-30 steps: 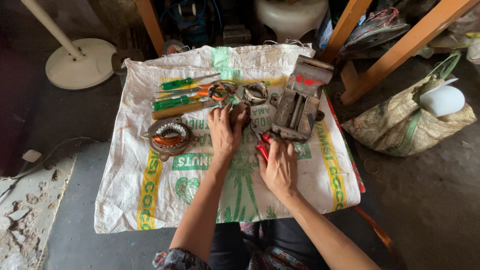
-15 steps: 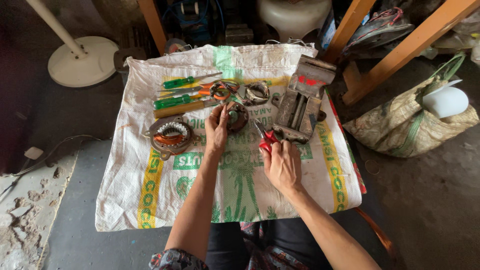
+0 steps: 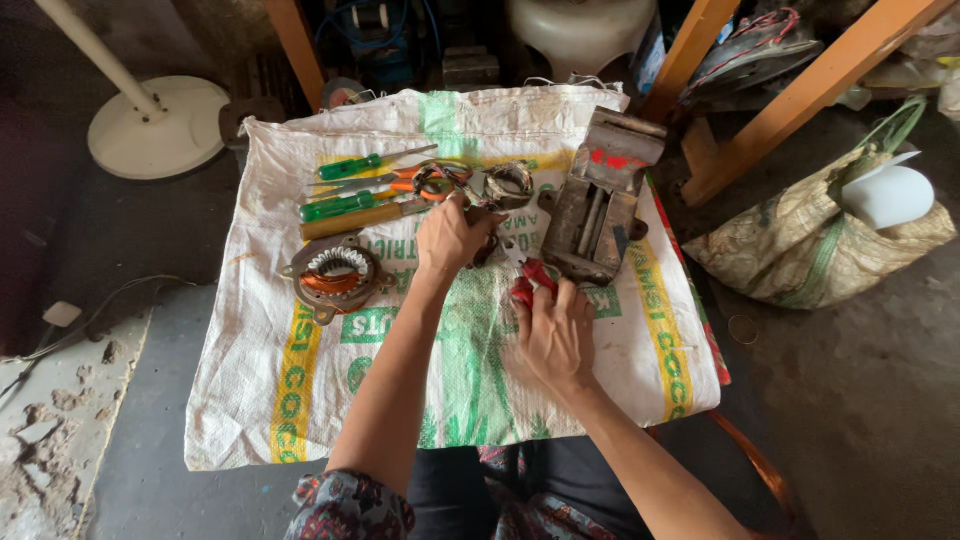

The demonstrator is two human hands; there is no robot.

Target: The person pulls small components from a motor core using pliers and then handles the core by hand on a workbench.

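A white sack point(image 3: 300, 400) is spread on the floor; a copper-wound coil ring point(image 3: 335, 275) and green screwdrivers point(image 3: 345, 190) are laid on it at the left; a dark round metal part point(image 3: 487, 243) is gripped by the left hand point(image 3: 450, 238); red-handled pliers point(image 3: 532, 280) are clutched by the right hand point(image 3: 553, 335); a rusty metal vise point(image 3: 595, 205) is just beside them; a white container point(image 3: 888, 195) is held in the woven bag point(image 3: 800, 260) at the far right.

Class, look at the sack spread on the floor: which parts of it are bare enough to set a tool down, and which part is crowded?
Bare: the sack's near left corner, below the copper-wound stator, and the near right strip beside the right hand, below the metal vise. Crowded: the far middle, where screwdrivers, left hand and vise cluster.
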